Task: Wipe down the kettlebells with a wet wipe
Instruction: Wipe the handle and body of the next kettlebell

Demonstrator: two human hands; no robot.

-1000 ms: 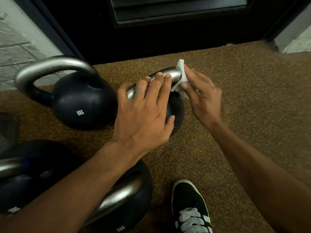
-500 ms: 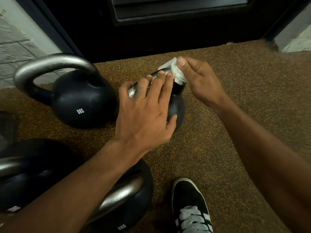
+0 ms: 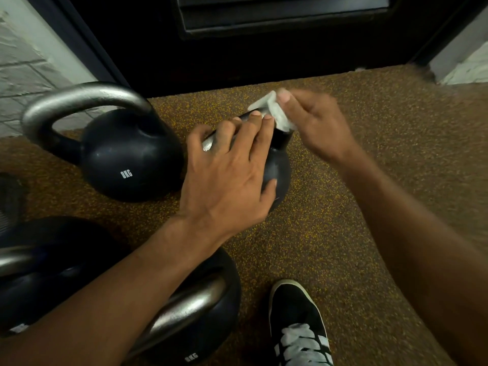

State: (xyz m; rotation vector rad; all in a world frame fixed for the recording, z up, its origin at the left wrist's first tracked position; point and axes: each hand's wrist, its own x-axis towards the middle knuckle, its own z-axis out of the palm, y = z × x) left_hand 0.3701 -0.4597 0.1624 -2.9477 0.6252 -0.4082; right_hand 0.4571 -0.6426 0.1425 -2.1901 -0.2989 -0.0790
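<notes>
A small black kettlebell [image 3: 277,167] with a steel handle stands on the speckled floor at the centre. My left hand [image 3: 229,175] lies over it, fingers across the handle and thumb against the ball's side. My right hand [image 3: 311,128] holds a white wet wipe [image 3: 274,112] wrapped over the right end of that handle, where it bends down into the ball. The right hand is motion-blurred. Most of the handle is hidden under my left fingers.
A larger black kettlebell [image 3: 126,154] stands to the left, touching distance from the small one. Two more kettlebells [image 3: 200,307] [image 3: 45,273] lie near my left forearm. My black shoe [image 3: 298,323] is at the bottom. A dark doorway [image 3: 264,48] backs the floor.
My right hand has slid the wipe along the handle's right end, from the top of the bar over the bend and down its side. The left hand has stayed put.
</notes>
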